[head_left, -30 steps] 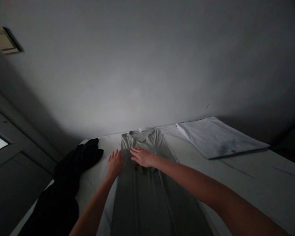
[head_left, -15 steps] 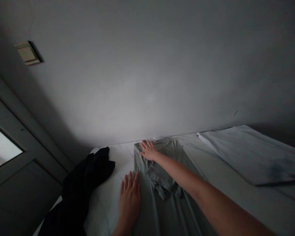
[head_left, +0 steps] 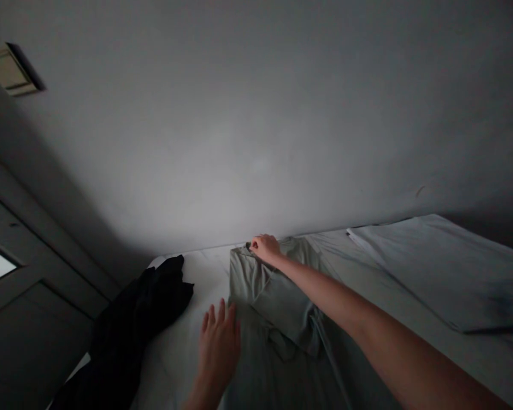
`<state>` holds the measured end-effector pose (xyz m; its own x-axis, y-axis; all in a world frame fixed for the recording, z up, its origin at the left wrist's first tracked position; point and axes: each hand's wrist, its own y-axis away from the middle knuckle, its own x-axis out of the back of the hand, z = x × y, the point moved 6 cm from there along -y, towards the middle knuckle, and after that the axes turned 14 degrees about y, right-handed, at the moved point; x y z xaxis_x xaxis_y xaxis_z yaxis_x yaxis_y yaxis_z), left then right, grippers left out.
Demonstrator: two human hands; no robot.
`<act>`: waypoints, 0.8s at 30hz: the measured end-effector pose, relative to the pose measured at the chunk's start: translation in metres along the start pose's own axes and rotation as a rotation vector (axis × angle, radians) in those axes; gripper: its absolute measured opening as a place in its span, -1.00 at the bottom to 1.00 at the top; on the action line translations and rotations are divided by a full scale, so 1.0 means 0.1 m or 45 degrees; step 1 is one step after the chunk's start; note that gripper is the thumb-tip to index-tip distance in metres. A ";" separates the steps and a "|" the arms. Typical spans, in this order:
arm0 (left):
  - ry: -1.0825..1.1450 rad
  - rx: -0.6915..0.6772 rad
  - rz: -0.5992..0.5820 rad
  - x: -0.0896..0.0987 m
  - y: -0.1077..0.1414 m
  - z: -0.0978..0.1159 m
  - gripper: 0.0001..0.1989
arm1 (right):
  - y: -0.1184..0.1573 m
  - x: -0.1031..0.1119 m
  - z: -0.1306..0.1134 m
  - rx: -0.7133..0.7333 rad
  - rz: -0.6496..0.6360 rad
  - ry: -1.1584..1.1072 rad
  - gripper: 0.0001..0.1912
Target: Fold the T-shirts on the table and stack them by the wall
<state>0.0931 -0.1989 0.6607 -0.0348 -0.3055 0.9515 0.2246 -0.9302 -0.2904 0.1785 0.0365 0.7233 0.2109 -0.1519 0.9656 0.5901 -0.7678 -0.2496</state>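
A grey-green shirt (head_left: 282, 307) lies spread on the white bed sheet, with a sleeve folded across its middle and creases running down it. My right hand (head_left: 265, 247) reaches over it to the far edge, fingers closed in a pinch on the cloth beside a small dark spot. Along the shirt's left side, my left hand (head_left: 219, 339) has its fingers stretched out, over the border between shirt and sheet. Whether its palm touches the cloth I cannot tell.
A crumpled black garment (head_left: 141, 319) lies on the left of the white sheet (head_left: 203, 279). To the right is a flat pale cloth-covered piece (head_left: 436, 267). Behind the bed rises a grey wall (head_left: 256, 114) with a switch plate (head_left: 11, 68); a door (head_left: 29, 307) stands at left.
My right hand has gone from lying flat on the shirt to pinching its far edge, slightly further right. The shirt's upper part and folded sleeve have shifted. My left hand stays open.
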 end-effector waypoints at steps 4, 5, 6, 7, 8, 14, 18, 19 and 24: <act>0.106 -0.123 0.030 0.10 -0.76 0.08 -0.52 | 0.10 -0.03 0.14 -0.060 -0.162 -0.037 -0.68; 0.122 -0.148 0.023 0.08 -0.97 0.09 -0.51 | 0.13 -0.04 0.14 -0.072 -0.182 -0.037 -0.65; 0.129 -0.166 0.012 0.05 -1.15 0.08 -0.51 | 0.16 -0.05 0.12 -0.087 -0.193 -0.034 -0.62; 0.132 -0.175 0.000 0.00 -1.31 0.06 -0.51 | 0.18 -0.06 0.10 -0.101 -0.196 -0.030 -0.60; 0.134 -0.176 -0.010 -0.05 -1.43 0.04 -0.51 | 0.20 -0.07 0.08 -0.114 -0.194 -0.025 -0.60; 0.165 -0.146 -0.019 -0.27 -1.61 -0.09 -0.50 | 0.20 -0.14 0.03 -0.140 -0.160 0.007 -0.73; 0.148 -0.062 -0.064 -0.32 -1.59 -0.15 -0.46 | 0.21 -0.18 0.08 -0.157 -0.157 0.033 -0.72; 0.139 -0.045 -0.072 -0.32 -1.60 -0.16 -0.46 | 0.22 -0.19 0.08 -0.154 -0.153 0.038 -0.72; 0.082 -0.001 -0.091 -0.32 -1.64 -0.16 -0.45 | 0.29 -0.21 -0.02 -0.112 -0.065 0.051 -0.67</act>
<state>0.0423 -0.0397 0.6762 -0.1131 -0.2506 0.9615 0.2189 -0.9502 -0.2220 0.1893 0.0159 0.6957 0.1501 -0.1343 0.9795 0.5284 -0.8265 -0.1943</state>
